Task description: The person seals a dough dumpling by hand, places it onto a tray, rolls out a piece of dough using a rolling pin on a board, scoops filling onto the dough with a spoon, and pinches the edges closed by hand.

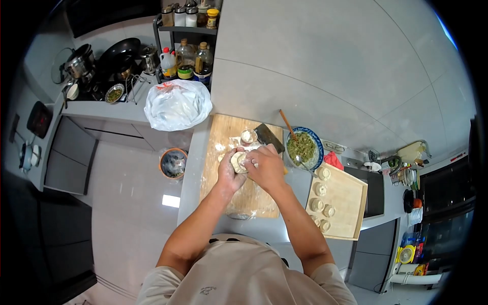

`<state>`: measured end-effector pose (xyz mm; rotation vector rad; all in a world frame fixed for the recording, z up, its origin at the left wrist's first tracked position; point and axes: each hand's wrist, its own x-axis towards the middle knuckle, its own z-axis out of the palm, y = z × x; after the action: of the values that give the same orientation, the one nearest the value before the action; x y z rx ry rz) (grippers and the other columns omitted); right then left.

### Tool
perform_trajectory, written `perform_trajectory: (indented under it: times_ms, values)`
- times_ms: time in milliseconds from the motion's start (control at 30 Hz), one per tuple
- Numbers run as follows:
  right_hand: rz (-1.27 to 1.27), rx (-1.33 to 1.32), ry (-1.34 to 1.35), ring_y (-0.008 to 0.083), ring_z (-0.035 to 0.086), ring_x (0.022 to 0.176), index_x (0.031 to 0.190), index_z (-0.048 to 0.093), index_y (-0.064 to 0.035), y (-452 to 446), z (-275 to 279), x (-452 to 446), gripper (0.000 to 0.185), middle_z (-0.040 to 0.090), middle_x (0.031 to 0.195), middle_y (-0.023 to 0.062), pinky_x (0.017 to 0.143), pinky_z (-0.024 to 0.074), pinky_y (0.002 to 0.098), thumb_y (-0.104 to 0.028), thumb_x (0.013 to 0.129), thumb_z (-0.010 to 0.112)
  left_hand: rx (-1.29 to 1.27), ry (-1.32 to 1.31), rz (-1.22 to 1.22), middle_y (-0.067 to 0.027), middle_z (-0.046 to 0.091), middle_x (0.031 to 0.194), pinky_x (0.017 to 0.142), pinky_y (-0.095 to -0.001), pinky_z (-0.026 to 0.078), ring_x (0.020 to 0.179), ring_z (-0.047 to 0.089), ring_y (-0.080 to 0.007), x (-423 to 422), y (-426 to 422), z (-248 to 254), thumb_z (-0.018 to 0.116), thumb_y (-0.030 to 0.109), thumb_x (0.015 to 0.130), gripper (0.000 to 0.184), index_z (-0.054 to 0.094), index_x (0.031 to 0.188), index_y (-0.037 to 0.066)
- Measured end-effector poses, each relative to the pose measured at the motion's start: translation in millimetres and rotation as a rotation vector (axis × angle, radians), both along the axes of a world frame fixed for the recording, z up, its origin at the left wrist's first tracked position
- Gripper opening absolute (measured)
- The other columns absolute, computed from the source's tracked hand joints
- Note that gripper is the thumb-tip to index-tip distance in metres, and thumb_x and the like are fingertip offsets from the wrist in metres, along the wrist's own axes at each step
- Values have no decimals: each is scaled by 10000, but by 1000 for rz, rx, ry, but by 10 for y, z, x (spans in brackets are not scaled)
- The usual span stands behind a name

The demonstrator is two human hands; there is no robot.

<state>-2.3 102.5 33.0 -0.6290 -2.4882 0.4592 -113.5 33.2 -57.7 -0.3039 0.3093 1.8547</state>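
Observation:
Over the floured wooden board (213,190), a pale dumpling (237,161) rests in my left hand (229,172), whose fingers curl around its side. The fingertips of my right hand (266,168) pinch the dough's edge from the other side; part of the dumpling is hidden behind them. Just beyond my hands stand a small bowl of flour (248,136) and a dark cleaver blade (269,137) lying on the board. Right of the board, a blue-rimmed bowl (318,143) holds green chopped filling (302,147), with chopsticks (287,122) and a metal spoon (306,166) in it.
A wooden tray (348,203) on the right carries several shaped dumplings (320,189). A white plastic bag (178,105) sits at the counter's left end, near a rack of bottles (186,29). On the floor at left is a bin (173,163). The wall rises behind the board.

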Motion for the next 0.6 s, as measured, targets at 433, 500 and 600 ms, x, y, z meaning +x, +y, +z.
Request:
perform_trajectory:
  times_ms: [433, 500, 600]
  values:
    - [74, -48, -86, 297, 644, 969, 1039, 817, -129, 43, -115, 189, 224, 738, 999, 51, 852, 547, 409, -109, 817, 793, -1, -70, 38, -130, 728, 1036, 908, -430, 595, 986, 710, -287, 12, 72, -379, 436, 294, 1114, 290, 648, 1078, 99]
    - [99, -54, -122, 288, 644, 966, 1026, 821, -134, 52, -132, 219, 223, 734, 992, 44, 851, 548, 404, -113, 805, 803, 15, -81, 39, -138, 725, 1055, 917, -443, 591, 1005, 706, -298, 19, 84, -393, 413, 310, 1125, 312, 644, 1099, 101]
    - [140, -13, -118, 272, 641, 965, 1009, 825, -146, 78, -187, 241, 226, 721, 979, 27, 845, 550, 389, -124, 784, 820, 16, -77, 34, -148, 719, 1095, 945, -455, 579, 1047, 696, -309, 32, 93, -341, 367, 344, 1143, 356, 634, 1134, 107]
